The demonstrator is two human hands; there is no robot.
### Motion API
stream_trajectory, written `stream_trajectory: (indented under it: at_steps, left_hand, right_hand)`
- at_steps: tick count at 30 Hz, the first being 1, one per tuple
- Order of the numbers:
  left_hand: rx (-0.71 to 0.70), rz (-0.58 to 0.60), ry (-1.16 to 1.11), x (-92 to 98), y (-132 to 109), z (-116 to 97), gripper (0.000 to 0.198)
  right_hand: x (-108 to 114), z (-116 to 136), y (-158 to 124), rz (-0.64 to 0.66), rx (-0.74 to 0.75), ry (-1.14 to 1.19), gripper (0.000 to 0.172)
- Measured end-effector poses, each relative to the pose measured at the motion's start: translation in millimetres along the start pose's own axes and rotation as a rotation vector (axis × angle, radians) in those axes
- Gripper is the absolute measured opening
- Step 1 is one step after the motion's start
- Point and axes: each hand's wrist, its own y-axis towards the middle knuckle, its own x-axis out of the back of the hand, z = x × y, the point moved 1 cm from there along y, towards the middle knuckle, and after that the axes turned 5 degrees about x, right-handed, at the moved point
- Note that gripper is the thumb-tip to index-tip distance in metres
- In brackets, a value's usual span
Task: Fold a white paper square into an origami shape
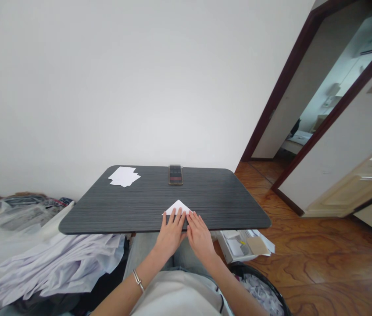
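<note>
**White shirt closest, then the counter with a folded paper near its front edge**

The shirt fills the bottom of the view, just short of the dark, round-cornered counter, the largest thing in reach. Over its front edge, a little right of the middle, come two hands, both palm down and extended, neither closed around anything. The left hand has its fingers slightly spread across the lower part of the folded paper; the right hand keeps its fingers close together, tips at the paper's right corner.

Loose sheets lie overlapping at the back left corner, well apart from the hands.

The folded paper shows as a white triangle, its peak toward the back edge. The step in hand looks like pressing a fold flat. The next move seems to call for one hand to pin the paper while the other runs along the crease, keeping the corners lined up.

A phone lies near the middle of the back edge, with a reddish band low on its screen. Whatever the screen says is too small to read. No writing shows on the white papers, and no brand or label can be made out.
</note>
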Motion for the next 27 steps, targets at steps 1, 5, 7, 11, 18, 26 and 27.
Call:
stream_trajectory:
  at_steps: [1, 5, 7, 11, 18, 26, 27]
  left_hand:
    - [0.006, 0.002, -0.001, 0.4, 0, -1, 0.056]
    - [0.027, 0.019, 0.007, 2.4, 1, -3, 0.055]
    - [0.028, 0.017, 0.008, 2.4, 1, -3, 0.056]
    - [0.018, 0.000, -0.008, 0.6, 1, -2, 0.056]
    - [0.002, 0.019, -0.012, 4.9, 2, -2, 0.054]
    - [0.007, 0.052, 0.000, 8.1, 4, -3, 0.056]
    - [0.008, 0.053, 0.000, 8.2, 4, -3, 0.056]
  right_hand:
    - [0, 1, -1, 0.002, -0.016, -0.016, 0.044]
    - [3, 4, -3, -0.030, -0.079, -0.053, 0.042]
    - [5, 3, -5, -0.080, -0.103, -0.048, 0.045]
    - [7, 2, -5, -0.108, -0.031, -0.012, 0.048]
    - [5, 10, -1, 0.008, 0.009, -0.022, 0.046]
    - [8, 15, 0, 0.016, -0.048, -0.054, 0.045]
    - [8, 16, 0, 0.018, -0.056, -0.062, 0.045]
